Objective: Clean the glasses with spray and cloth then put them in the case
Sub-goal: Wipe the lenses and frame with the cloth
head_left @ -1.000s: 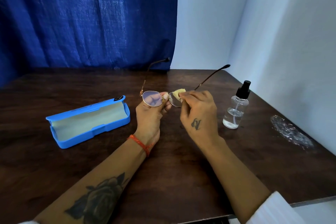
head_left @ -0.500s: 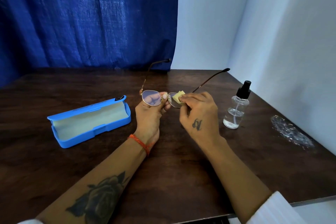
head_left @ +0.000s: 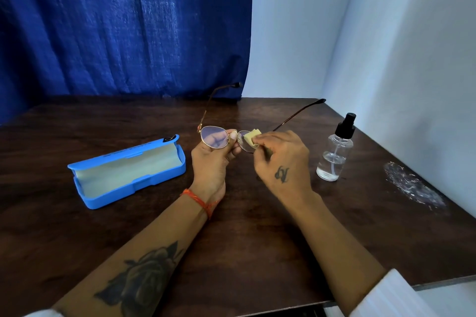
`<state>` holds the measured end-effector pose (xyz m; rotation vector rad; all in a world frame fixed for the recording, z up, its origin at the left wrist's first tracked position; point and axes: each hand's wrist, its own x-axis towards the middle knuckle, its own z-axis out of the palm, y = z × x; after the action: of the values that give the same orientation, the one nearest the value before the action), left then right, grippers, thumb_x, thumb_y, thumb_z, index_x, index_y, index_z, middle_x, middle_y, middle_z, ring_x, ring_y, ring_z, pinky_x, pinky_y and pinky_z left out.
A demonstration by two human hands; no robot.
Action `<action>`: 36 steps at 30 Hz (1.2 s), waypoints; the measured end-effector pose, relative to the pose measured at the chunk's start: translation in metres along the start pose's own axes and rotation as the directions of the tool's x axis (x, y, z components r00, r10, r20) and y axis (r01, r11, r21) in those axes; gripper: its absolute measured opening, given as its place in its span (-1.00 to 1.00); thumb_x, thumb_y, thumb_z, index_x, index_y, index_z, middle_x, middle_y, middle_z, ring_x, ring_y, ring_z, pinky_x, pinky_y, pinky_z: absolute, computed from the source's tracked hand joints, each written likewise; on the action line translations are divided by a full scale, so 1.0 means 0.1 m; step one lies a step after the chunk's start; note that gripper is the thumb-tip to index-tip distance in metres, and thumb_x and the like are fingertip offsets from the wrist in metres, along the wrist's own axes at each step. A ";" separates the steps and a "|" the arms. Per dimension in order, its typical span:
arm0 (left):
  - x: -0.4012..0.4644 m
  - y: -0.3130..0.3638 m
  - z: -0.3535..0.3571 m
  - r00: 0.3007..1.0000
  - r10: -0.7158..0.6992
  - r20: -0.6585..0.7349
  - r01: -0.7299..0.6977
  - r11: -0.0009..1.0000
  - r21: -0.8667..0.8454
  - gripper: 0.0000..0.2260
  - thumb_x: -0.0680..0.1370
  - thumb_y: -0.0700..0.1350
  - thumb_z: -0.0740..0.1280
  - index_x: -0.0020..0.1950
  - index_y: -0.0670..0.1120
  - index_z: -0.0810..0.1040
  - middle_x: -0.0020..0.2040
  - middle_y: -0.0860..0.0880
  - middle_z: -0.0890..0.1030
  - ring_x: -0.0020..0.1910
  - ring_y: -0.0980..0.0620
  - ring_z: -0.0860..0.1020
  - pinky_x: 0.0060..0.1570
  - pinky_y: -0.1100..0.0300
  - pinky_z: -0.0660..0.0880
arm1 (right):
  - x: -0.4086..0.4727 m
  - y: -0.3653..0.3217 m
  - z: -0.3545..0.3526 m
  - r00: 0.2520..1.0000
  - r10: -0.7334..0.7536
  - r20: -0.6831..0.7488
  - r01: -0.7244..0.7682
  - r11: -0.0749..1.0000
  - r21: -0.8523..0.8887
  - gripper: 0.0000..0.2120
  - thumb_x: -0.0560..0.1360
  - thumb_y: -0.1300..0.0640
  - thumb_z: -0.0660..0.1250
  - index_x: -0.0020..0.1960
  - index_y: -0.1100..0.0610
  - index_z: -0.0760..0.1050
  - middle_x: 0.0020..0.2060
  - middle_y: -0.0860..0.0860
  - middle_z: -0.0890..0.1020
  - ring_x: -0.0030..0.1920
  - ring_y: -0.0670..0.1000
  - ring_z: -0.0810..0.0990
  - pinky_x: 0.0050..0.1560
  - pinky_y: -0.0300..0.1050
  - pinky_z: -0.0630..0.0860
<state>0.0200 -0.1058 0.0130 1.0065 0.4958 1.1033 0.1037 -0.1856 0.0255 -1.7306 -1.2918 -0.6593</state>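
Dark wood-grain worktop (head_left: 257, 252) set against a blue curtain (head_left: 123, 26) and pale walls.

Glasses (head_left: 215, 137): held above the worktop, temples unfolded and pointing away from the person. The left hand (head_left: 210, 159) has its grip closed on the frame at the bridge, thumb on the near side beside the left lens. The right hand (head_left: 282, 159) has its grip closed on a small yellow cloth (head_left: 253, 137), pinched against the right lens.

Step in hand, as judged: wiping the right lens. To do it well, the left hand should brace the frame close to the lens being rubbed, so the thin bridge takes no twist. Pressure should be light, both faces of the lens covered, and bare fingertips kept off the glass. The left lens then needs the same treatment.

Containers:
- Case (head_left: 128, 170), blue, lying open left of the hands, pale lining showing, nothing in it.
- Spray bottle (head_left: 334, 154), clear with a black pump top, standing upright right of the hands; a low level of clear liquid remains.

Also noted: a crumpled clear wrapper (head_left: 412, 186) near the right edge.
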 end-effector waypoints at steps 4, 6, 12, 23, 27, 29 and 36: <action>0.01 -0.01 0.00 1.000 0.005 -0.005 -0.005 1.000 -0.002 -0.81 0.50 -0.30 0.30 0.10 -0.31 0.53 -0.10 -0.13 0.60 -0.29 0.14 0.57 -0.25 0.34 0.56 | 0.00 0.01 0.04 1.000 -0.022 -0.007 0.021 0.996 -0.083 -0.78 0.33 0.30 0.29 -0.09 0.24 0.65 -0.18 0.11 0.69 -0.19 0.10 0.59 -0.13 -0.26 0.45; 0.01 -0.02 0.00 1.000 0.010 -0.001 -0.010 1.000 0.010 -0.81 0.50 -0.29 0.32 0.09 -0.30 0.54 -0.13 -0.12 0.60 -0.30 0.15 0.57 -0.26 0.34 0.55 | 0.00 0.01 0.05 0.999 -0.036 0.002 0.036 0.997 -0.066 -0.77 0.34 0.32 0.29 -0.05 0.26 0.64 -0.14 0.13 0.68 -0.17 0.12 0.59 -0.10 -0.23 0.44; 0.01 -0.02 0.00 1.000 0.007 -0.009 -0.007 1.000 0.012 -0.82 0.49 -0.27 0.33 0.07 -0.28 0.56 -0.13 -0.12 0.62 -0.32 0.17 0.58 -0.29 0.36 0.54 | 0.01 -0.02 0.02 0.998 -0.012 0.054 0.005 0.992 0.123 -0.79 0.30 0.29 0.33 -0.11 0.19 0.67 -0.16 0.06 0.70 -0.13 0.05 0.63 -0.02 -0.22 0.48; 0.01 -0.03 0.00 1.000 0.018 -0.008 -0.017 0.999 0.040 -0.87 0.49 -0.27 0.33 0.02 -0.23 0.58 -0.11 -0.12 0.62 -0.25 0.12 0.58 -0.25 0.34 0.55 | 0.00 0.00 0.07 1.000 0.026 0.003 -0.026 0.998 -0.050 -0.77 0.34 0.30 0.28 -0.06 0.24 0.64 -0.15 0.13 0.68 -0.16 0.13 0.61 -0.06 -0.26 0.38; 0.01 -0.05 0.00 0.999 0.050 0.005 -0.050 0.998 0.045 -0.91 0.49 -0.28 0.33 -0.04 -0.20 0.59 -0.20 -0.07 0.62 -0.31 0.16 0.57 -0.28 0.34 0.54 | 0.01 -0.03 0.08 0.999 0.007 0.053 -0.012 0.996 0.083 -0.75 0.32 0.30 0.31 -0.05 0.20 0.66 -0.12 0.09 0.69 -0.09 0.09 0.62 0.02 -0.20 0.46; 0.01 -0.06 -0.01 0.999 0.043 0.002 -0.043 0.998 0.048 -0.90 0.49 -0.28 0.33 -0.03 -0.20 0.59 -0.19 -0.07 0.62 -0.29 0.15 0.57 -0.27 0.34 0.54 | 0.01 -0.03 0.05 0.998 0.039 0.052 -0.047 0.985 0.164 -0.78 0.29 0.28 0.33 -0.11 0.17 0.67 -0.17 0.06 0.71 -0.11 0.05 0.64 0.01 -0.11 0.54; 0.03 -0.03 -0.01 1.000 0.022 -0.017 -0.021 1.000 0.023 -0.90 0.50 -0.28 0.31 -0.02 -0.20 0.59 -0.19 -0.05 0.64 -0.27 0.13 0.58 -0.24 0.33 0.57 | 0.02 -0.01 0.01 0.998 0.057 -0.007 -0.057 0.998 0.026 -0.82 0.25 0.28 0.32 -0.22 0.20 0.67 -0.28 0.08 0.70 -0.25 0.08 0.62 -0.13 -0.25 0.45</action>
<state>0.0216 -0.1027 0.0104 1.0250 0.5137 1.1284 0.1033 -0.1836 0.0264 -1.7359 -1.2358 -0.6137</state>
